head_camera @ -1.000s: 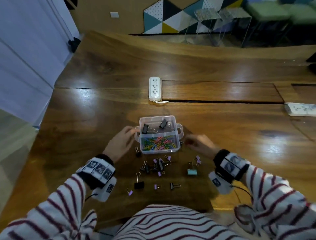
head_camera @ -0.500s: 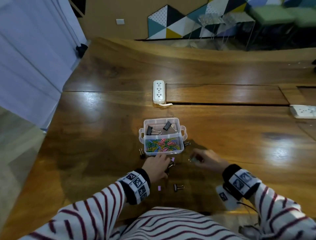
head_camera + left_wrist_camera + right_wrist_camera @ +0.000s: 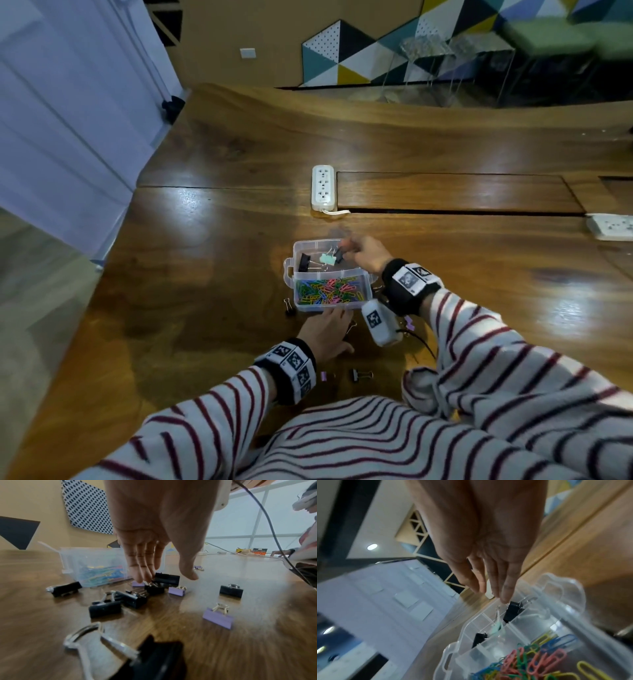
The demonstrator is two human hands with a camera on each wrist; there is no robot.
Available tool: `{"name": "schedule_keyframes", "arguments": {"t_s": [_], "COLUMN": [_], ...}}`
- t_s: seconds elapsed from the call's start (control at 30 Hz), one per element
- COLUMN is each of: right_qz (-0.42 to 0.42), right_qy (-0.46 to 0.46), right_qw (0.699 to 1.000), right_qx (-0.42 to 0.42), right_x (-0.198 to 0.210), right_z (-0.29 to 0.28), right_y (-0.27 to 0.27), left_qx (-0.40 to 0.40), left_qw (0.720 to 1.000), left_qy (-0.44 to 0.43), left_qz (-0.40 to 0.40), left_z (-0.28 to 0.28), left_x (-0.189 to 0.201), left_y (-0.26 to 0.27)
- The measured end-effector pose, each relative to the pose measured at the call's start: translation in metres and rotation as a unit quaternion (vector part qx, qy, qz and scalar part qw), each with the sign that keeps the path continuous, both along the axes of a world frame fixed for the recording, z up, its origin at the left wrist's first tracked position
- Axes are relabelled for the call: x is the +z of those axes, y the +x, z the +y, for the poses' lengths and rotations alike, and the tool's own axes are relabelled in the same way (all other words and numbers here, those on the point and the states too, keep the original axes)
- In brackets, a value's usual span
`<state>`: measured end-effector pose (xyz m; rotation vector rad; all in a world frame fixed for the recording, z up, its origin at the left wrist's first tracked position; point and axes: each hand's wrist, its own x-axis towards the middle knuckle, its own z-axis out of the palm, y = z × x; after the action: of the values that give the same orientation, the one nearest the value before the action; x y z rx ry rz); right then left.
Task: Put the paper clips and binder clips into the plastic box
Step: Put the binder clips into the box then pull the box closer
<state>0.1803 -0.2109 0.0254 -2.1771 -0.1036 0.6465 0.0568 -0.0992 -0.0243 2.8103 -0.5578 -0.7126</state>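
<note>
Near tabletop edge: binder clips (image 3: 217,618) lay scattered, several hidden in the head view under the left hand (image 3: 325,334)
Left hand: fingers extended, tips touching a black clip (image 3: 154,588), not gripping
Right hand (image 3: 364,253): loose over plastic box (image 3: 301,301), grasp unclear
Mint clip (image 3: 327,261): blurred, rear compartment
Paper clips (image 3: 329,291): front compartment

You worked on a glossy, polished wooden table (image 3: 212,274). The plastic box (image 3: 289,270) was clear and smooth. Its paper clips (image 3: 325,291) looked plastic-coated, and the binder clips (image 3: 105,607) had matt bodies with shiny metal handles. Your sleeves (image 3: 513,359) were soft striped cloth.
</note>
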Motion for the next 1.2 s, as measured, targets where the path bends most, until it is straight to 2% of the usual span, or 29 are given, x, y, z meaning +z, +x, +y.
{"name": "schedule_keyframes", "arguments": {"t_s": [0.07,0.13,0.2,0.3,0.37,0.43,0.5,0.6,0.67,0.73,0.83,0.97,1.07,1.13,1.2], "right_qz": [-0.054,-0.088,-0.099,-0.096,-0.069,-0.039,-0.041,-0.04,-0.064,-0.068,-0.029,-0.056,-0.066,-0.057,-0.05], "right_qy": [-0.035,-0.026,-0.02,-0.015,-0.058,-0.122,-0.147,-0.104,-0.118,-0.174,-0.226,-0.23,-0.242,-0.257,-0.237], "right_qw": [0.997,0.994,0.991,0.988,0.983,0.972,0.972,0.993,0.991,0.982,0.97,0.969,0.965,0.961,0.967], "right_qx": [0.03,0.055,0.082,0.119,0.162,0.199,0.18,0.036,-0.014,0.021,0.085,0.073,0.076,0.089,0.083], "right_x": [0.008,0.015,0.019,0.009,-0.006,-0.024,-0.035,-0.036,-0.039,-0.041,-0.048,-0.062,-0.066,-0.066,-0.063], "right_z": [-0.007,-0.018,-0.034,-0.059,-0.074,-0.089,-0.103,-0.108,-0.1,-0.084,-0.06,-0.049,-0.054,-0.065,-0.08], "right_y": [-0.011,-0.025,-0.044,-0.08,-0.104,-0.118,-0.115,-0.084,-0.054,-0.031,-0.016,-0.025,-0.034,-0.037,-0.038], "left_qx": [-0.015,-0.019,-0.009,0.045,0.093,0.134,0.152,0.183,0.174,0.149,0.131,0.12,0.165,0.263,0.337], "left_qw": [1.0,0.999,1.0,0.993,0.975,0.955,0.957,0.971,0.978,0.985,0.99,0.989,0.968,0.93,0.906], "left_qy": [0.02,0.031,0.006,-0.107,-0.202,-0.262,-0.246,-0.149,-0.109,-0.085,-0.058,-0.09,-0.187,-0.242,-0.215], "left_qz": [-0.018,-0.012,-0.002,0.004,0.022,0.036,-0.001,-0.037,-0.039,-0.035,-0.016,-0.004,-0.037,-0.09,-0.138], "left_z": [-0.004,-0.007,-0.007,0.009,0.031,0.056,0.077,0.092,0.091,0.084,0.07,0.065,0.081,0.099,0.121], "left_x": [-0.003,-0.005,0.002,0.025,0.047,0.066,0.074,0.072,0.064,0.054,0.04,0.036,0.039,0.037,0.026], "left_y": [0.0,0.001,0.002,0.003,0.01,0.023,0.045,0.081,0.098,0.107,0.111,0.105,0.088,0.073,0.056]}}
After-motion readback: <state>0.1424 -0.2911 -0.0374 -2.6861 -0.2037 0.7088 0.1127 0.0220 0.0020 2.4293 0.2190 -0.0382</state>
